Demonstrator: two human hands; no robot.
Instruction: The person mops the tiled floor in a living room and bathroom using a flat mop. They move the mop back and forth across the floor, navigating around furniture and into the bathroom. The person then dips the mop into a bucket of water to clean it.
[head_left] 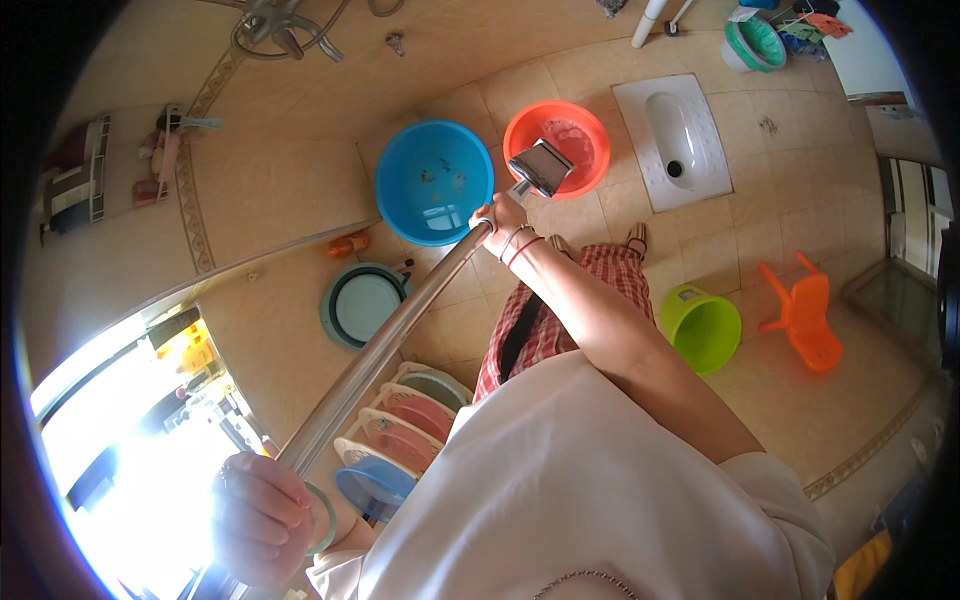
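Bathroom floor, seen from above.

- Shower hose, metal, one: running diagonally from the lower left up to the middle of the view. The left hand is gripping its lower stretch, fingers clenched around it. The right hand is grasping its upper end, fingers wrapped just below the head.
- Shower head, chrome, one: tilting over the near rim of the orange basin, which is holding water.
- Round basins standing on the tiles, two: the orange one and a blue basin, sitting just beside each other, the blue one to the left.
- Teal collapsible tub, one: lying flat near the wall, below the blue basin.
- Stacked basins, about five leaning in a row against the wall; exact count cannot be told.
- Green bucket, one: standing to the right of the person's legs.
- Orange plastic stool, one: lying tipped, just right of the green bucket.
- Squat toilet pan, white, one: sitting set into the floor, right of the orange basin.
- Small orange bottle, one: lying at the foot of the wall.
- Green lined bin, one: standing in the far corner.
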